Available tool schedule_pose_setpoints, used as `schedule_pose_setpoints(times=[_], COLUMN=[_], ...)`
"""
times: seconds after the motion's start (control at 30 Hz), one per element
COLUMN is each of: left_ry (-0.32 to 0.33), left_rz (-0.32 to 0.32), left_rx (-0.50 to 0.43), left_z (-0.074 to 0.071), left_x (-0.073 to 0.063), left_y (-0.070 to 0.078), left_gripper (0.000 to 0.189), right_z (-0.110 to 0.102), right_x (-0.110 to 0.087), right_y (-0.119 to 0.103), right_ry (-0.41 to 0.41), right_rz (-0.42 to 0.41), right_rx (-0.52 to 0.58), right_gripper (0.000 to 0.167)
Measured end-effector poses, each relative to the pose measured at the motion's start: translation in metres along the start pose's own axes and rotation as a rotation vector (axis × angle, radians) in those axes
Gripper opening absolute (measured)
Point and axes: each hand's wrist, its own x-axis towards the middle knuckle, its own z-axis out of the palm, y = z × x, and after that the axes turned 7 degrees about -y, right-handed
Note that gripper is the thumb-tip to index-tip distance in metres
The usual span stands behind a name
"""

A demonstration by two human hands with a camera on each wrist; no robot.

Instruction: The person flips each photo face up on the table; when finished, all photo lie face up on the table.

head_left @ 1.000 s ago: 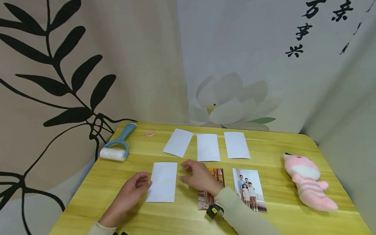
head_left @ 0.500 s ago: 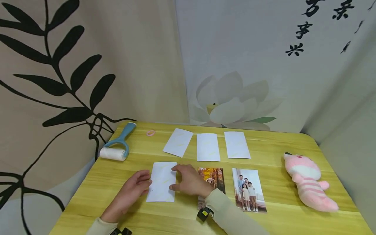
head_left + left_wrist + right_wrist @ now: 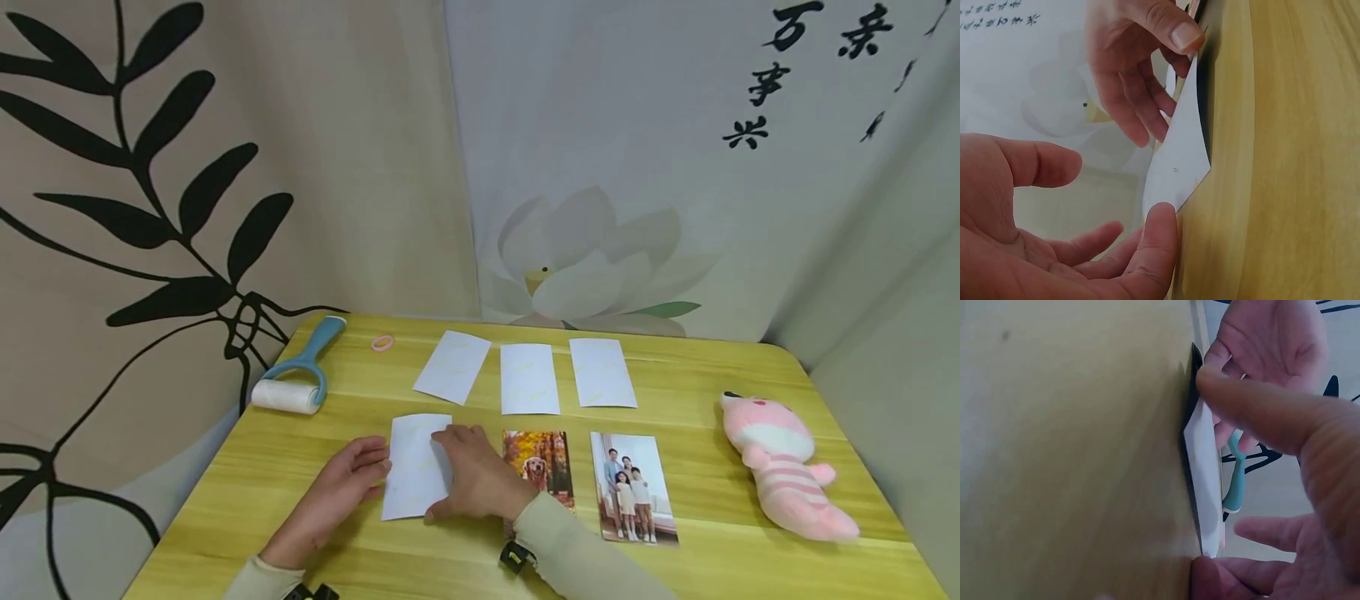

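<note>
Two photos lie picture side up: the dog photo point(image 3: 537, 460), partly behind the right sleeve, and the family photo point(image 3: 634, 483), both around 3 o'clock from the white card point(image 3: 409, 467) being worked on. Three more white cards point(image 3: 529, 379) stand in a row between 12 and 2 o'clock, so the job looks about a third done, with this card midway and those three left.

The right hand point(image 3: 480, 475) grips the card at its two right corners, bending that side up off the table point(image 3: 705, 558). The left hand point(image 3: 333, 500) has loosely bent fingers, its thumb touching the left edge.

Room seems widest toward 6 o'clock. At 3 o'clock the dog photo sits close, and at 12 the row limits reach. The lint roller point(image 3: 306, 362) at 10 and pink ring point(image 3: 382, 348) near 11 lie well apart from the card.
</note>
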Motion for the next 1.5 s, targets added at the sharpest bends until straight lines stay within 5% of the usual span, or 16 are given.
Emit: schedule_pose_setpoints(times=[0.37, 0.77, 0.93, 1.2, 1.5], left_ry=[0.065, 0.098, 0.091, 0.016, -0.083], left_rz=[-0.022, -0.003, -0.008, 0.044, 0.093], left_rx=[0.063, -0.06, -0.123, -0.256, -0.276], left_z=[0.0, 0.004, 0.008, 0.017, 0.046], left_x=[0.001, 0.02, 0.024, 0.026, 0.032], left_y=[0.001, -0.007, -0.005, 0.003, 0.019], left_gripper=[0.052, 0.052, 0.046, 0.049, 0.05], right_z=[-0.002, -0.006, -0.008, -0.022, -0.044], right_x=[-0.001, 0.0, -0.001, -0.011, -0.042], right_y=[0.0, 0.003, 0.009, 0.033, 0.061], right_ry=[-0.023, -0.043, -0.006, 0.161, 0.221], right_rz=[0.012, -0.012, -0.001, 0.016, 0.067], right_rx=[-0.054, -0.034, 0.09, 0.426, 0.676], right_gripper=[0.103, 0.102, 0.091, 0.053, 0.045])
